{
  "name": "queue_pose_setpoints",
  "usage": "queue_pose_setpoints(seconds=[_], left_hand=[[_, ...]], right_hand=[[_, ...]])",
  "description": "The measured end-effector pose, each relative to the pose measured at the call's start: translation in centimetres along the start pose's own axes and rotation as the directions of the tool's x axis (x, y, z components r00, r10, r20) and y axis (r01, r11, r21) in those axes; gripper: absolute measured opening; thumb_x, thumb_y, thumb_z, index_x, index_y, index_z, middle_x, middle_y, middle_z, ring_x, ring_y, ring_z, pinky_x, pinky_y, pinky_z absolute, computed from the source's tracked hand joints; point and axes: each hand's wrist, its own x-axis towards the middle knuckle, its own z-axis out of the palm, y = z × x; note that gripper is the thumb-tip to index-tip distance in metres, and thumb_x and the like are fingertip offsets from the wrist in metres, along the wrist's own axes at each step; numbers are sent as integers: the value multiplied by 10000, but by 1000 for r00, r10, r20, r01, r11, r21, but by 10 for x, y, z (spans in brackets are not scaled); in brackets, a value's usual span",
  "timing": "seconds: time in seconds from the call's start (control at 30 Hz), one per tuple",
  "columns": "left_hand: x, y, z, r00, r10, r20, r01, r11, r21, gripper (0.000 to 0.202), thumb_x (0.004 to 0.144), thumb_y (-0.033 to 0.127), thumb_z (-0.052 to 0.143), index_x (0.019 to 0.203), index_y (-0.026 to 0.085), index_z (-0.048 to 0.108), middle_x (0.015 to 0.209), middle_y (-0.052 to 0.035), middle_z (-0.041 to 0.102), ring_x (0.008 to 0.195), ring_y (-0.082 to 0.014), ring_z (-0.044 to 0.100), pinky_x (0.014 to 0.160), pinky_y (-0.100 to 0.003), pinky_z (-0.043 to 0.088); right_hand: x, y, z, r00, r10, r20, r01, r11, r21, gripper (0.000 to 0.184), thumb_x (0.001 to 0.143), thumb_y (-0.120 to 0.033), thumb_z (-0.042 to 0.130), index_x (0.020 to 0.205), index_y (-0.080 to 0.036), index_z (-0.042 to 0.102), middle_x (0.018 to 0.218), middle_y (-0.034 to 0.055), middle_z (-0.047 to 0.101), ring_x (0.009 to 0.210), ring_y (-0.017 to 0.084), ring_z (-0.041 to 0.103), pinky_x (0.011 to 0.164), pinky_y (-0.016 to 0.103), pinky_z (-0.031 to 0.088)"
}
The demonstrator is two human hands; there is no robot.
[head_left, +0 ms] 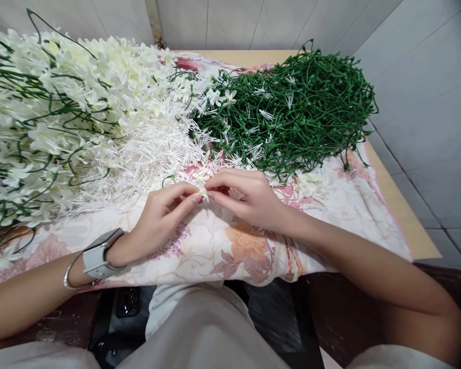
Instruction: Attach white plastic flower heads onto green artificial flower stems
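Observation:
My left hand [162,218] and my right hand [246,197] meet fingertip to fingertip over the flowered cloth [215,246]. Both pinch a small white artificial flower piece [203,190] between thumbs and forefingers. A grey watch and a thin bangle sit on my left wrist. Just beyond my fingers lies a heap of white plastic stamen pieces [149,148]. A pile of bare green plastic stems [299,113] lies behind my right hand.
A large mound of assembled white flowers on green stems [49,113] fills the left of the table. Tiled walls stand close behind and to the right. The wooden table edge [403,215] shows at right. My lap is below.

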Motion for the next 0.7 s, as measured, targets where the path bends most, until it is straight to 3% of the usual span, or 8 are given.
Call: queue_pose_setpoints(seconds=[0.13,0.2,0.27,0.43,0.5,0.6,0.7], left_hand=[[0,1,-4,984,165,67,-176,955,239,185,917,268,458,850,178,606,749,-2,608,676,-116,535,645,-226,404],[1,3,-8,955,280,99,-297,888,351,172,908,245,458,830,177,596,738,-15,590,685,-132,526,652,-245,398],[2,4,-14,932,351,86,-352,825,443,129,889,254,495,873,182,601,766,-32,590,714,-157,526,674,-272,392],[9,4,-32,941,319,-114,-153,700,697,169,828,304,597,977,227,618,905,-73,572,900,-246,490,743,-330,359],[12,2,-37,954,287,-91,-125,653,747,128,813,283,608,928,231,632,943,-87,564,949,-271,462,749,-339,354],[15,-1,-39,963,270,7,-176,609,773,94,830,237,551,790,220,635,906,-92,591,900,-262,477,728,-347,366],[15,-1,-35,963,256,83,-238,665,708,162,863,261,502,802,209,643,814,-64,644,792,-218,536,689,-324,396]], right_hand=[[-1,0,-1,983,-182,26,183,969,-164,172,884,-121,460,835,-124,625,762,67,642,702,123,575,631,230,450],[0,-1,-3,982,-185,39,189,968,-164,165,876,-115,474,817,-116,629,747,66,642,689,122,576,624,229,448],[1,-3,-6,993,-117,6,117,986,-116,141,866,-122,508,801,-124,633,726,43,638,660,104,566,613,219,439],[5,2,-11,981,130,-145,-119,989,83,86,830,-151,566,783,-148,637,745,6,651,635,81,561,593,204,441],[6,6,-11,971,178,-161,-160,980,120,72,813,-144,575,777,-144,637,735,1,652,618,78,555,580,199,443],[6,8,-9,975,174,-138,-159,981,111,72,805,-135,574,764,-142,634,723,-1,646,605,73,545,562,191,432],[4,5,-7,988,106,-111,-103,994,30,89,821,-142,560,764,-144,628,715,2,635,615,76,542,569,196,423]])
